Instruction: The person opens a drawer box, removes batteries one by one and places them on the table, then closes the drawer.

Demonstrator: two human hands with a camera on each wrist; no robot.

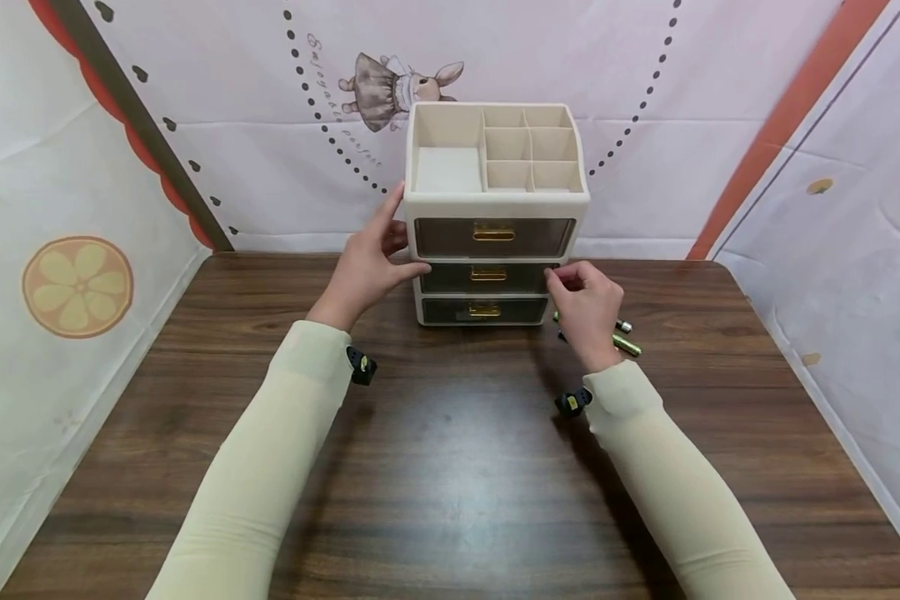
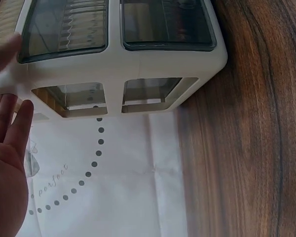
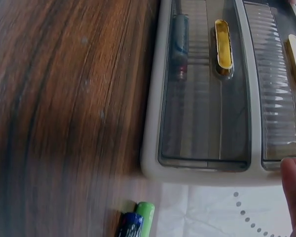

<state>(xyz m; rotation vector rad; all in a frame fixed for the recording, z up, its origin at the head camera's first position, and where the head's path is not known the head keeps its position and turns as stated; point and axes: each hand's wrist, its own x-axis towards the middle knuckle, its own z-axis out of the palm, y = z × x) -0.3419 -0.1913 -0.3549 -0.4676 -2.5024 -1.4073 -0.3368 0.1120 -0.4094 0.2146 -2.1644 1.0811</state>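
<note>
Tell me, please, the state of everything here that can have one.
Top drawer: closed
Middle drawer: closed
Bottom drawer: closed, occupied
Top compartments: open above
Cylinders: lying on the table
Left hand: fingers extended
Right hand: fingers bent, at the cabinet's right edge

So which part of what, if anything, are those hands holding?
The left hand spans the front left edge of the cream plastic three-drawer organizer; the right hand touches its front right edge. Whether either truly grips cannot be told.

One organizer [image 1: 497,202], three drawers [image 1: 453,280], three gold handles [image 1: 488,273].
</note>
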